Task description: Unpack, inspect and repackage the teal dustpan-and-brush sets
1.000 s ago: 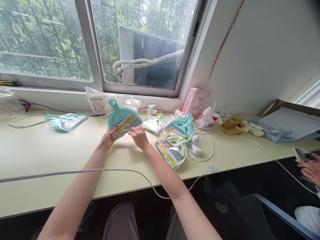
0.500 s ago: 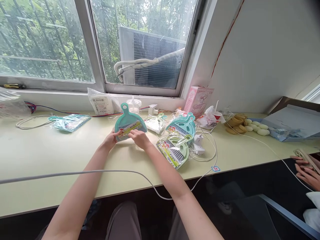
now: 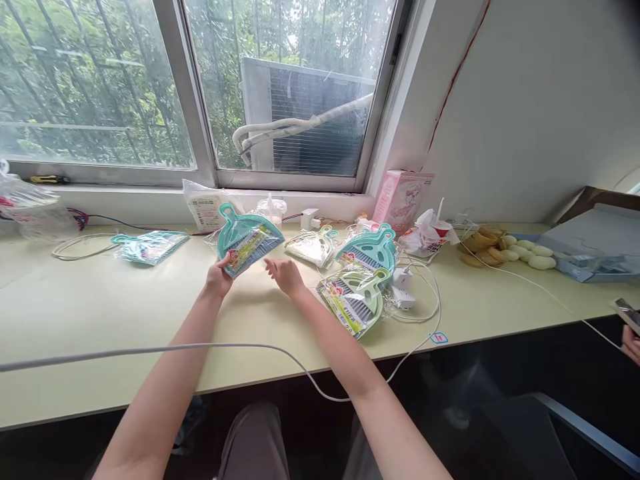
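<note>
Surface: pale green, long, running under the window; a white cable trails across its front.

Cardboard box, far right: holds a pale blue tray; contents beyond that too small for you to tell.

Green dustpan set, just beside your right forearm, lying flat in clear wrap; a teal one sits behind it.

Teal dustpan: lifted off the surface at centre, tilted, long axis running from the looped handle up-left toward the window down to the wide lip at lower right. Clear wrap, yellow-and-red label, dark bristles showing.

Your left hand pinches its lower edge. Your right hand hovers spread just beside it, fingers loose, holding nothing.
</note>
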Tool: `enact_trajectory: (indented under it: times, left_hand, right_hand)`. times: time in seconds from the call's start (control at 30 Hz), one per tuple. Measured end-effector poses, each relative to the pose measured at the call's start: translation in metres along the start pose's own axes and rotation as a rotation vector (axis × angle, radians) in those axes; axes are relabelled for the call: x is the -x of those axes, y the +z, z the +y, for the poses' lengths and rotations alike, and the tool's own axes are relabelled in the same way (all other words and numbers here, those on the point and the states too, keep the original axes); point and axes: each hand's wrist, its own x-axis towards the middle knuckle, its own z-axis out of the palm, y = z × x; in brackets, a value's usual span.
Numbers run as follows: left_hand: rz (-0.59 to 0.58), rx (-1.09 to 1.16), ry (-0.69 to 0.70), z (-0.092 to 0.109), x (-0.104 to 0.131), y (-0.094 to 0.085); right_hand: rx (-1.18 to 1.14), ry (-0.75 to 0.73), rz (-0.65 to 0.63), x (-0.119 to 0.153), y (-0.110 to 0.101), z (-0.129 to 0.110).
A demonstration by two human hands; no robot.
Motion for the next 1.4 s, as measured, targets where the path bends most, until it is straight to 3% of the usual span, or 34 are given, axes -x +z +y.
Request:
enact_trajectory:
  times: [0.13,0.27,0.4,0.57,0.77,0.83,0.93,1.0,1.13,1.23,1.3,1.4]
  left_hand:
    - [-0.084,-0.015,-0.028,-0.001,0.002,0.001]
    - [-0.115,-0.039,-0.034,-0.004,0.002,0.001]
    - [-0.143,-0.087,-0.054,-0.005,0.0,-0.001]
    - [-0.183,-0.164,-0.133,-0.008,-0.002,-0.005]
    - [-0.294,-0.343,-0.154,-0.011,-0.001,-0.007]
    - [-0.203,-0.348,-0.137,-0.012,-0.004,-0.006]
    - [0.091,-0.354,-0.081,-0.014,-0.014,-0.007]
    - [0.224,-0.326,-0.024,-0.011,-0.021,-0.014]
    - [0.36,-0.129,0.172,0.013,-0.028,-0.046]
    - [0.607,0.004,0.272,0.037,-0.029,-0.075]
    - [0.635,0.038,0.236,0.047,-0.027,-0.085]
    - [0.399,0.005,0.09,0.048,-0.019,-0.08]
  right_hand:
    - [-0.545,0.275,0.093,-0.006,0.0,0.002]
    - [-0.807,0.348,0.297,-0.013,0.003,0.002]
    - [-0.916,0.382,0.377,-0.016,0.005,0.008]
    - [-1.032,0.436,0.281,-0.013,0.005,0.012]
    - [-0.925,0.556,0.284,-0.006,0.001,0.013]
    - [-0.897,0.578,0.267,-0.004,-0.001,0.013]
    - [-0.897,0.552,0.235,-0.004,-0.002,0.009]
    - [-0.898,0.546,0.192,-0.004,-0.002,0.004]
    - [-0.913,0.559,0.12,-0.004,-0.002,-0.002]
    - [-0.975,0.599,0.187,-0.005,-0.004,-0.001]
    - [-1.024,0.655,0.278,-0.005,-0.006,0.002]
    - [-1.073,0.726,0.403,-0.006,-0.009,0.008]
